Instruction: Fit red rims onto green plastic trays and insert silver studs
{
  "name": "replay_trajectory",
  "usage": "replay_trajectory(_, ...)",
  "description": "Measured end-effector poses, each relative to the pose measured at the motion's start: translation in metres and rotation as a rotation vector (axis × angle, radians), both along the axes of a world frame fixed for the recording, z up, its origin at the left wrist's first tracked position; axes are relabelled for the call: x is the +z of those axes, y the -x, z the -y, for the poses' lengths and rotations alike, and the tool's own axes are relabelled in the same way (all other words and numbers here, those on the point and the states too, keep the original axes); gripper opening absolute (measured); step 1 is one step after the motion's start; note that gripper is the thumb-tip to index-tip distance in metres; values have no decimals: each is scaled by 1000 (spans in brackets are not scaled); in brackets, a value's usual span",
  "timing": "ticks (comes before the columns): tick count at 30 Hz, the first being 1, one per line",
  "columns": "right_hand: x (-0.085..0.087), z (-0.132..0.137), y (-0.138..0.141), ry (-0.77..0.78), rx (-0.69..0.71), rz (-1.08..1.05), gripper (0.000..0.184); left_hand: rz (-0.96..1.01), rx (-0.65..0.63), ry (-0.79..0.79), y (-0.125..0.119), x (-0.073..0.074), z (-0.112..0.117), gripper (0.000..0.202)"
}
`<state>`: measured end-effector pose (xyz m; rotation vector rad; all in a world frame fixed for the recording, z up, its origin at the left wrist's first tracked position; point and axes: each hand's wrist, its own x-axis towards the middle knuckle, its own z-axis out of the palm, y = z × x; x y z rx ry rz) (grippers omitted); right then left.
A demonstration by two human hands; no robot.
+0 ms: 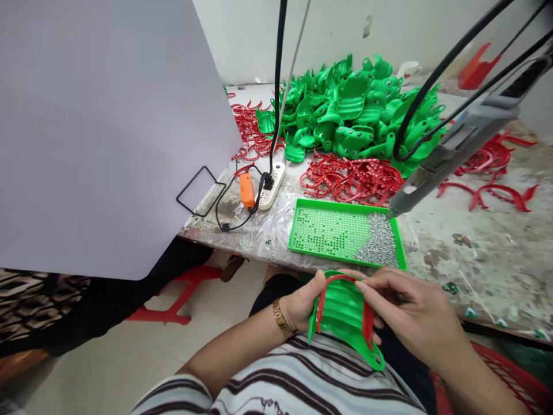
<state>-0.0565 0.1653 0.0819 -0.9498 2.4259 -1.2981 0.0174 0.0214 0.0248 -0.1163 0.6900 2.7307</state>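
Observation:
Just above my lap, a curved green plastic piece with ridges is held between both hands. Along its inside runs a toothed red plastic strip, bent into an arch. My left hand grips the left edge of the green piece, thumb on its upper rim. At the upper right corner, my right hand has its thumb and fingers closed on the strip and the green rim. Whatever lies under the right fingertips is hidden. Beyond the hands lies a green perforated tray with small metal screws heaped at its right end.
A grey electric screwdriver hangs over the tray's right end. Behind are a heap of green pieces and red strips. A power strip and an orange adapter lie left. A grey-white panel blocks the left side.

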Motion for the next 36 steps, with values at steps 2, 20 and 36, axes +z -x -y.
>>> replay_trajectory(2, -2, 0, 2, 0, 13, -49, 29, 11, -8, 0, 0, -2, 0, 89)
replay_trajectory(20, -16, 3, 2, 33, 104, -181, 27, 33, -93, -11, -5, -1, 4, 73)
replay_trajectory(36, -5, 103, 187, 429, -20, 119, 47, 4, -61, -123, -4, -1, 19, 51)
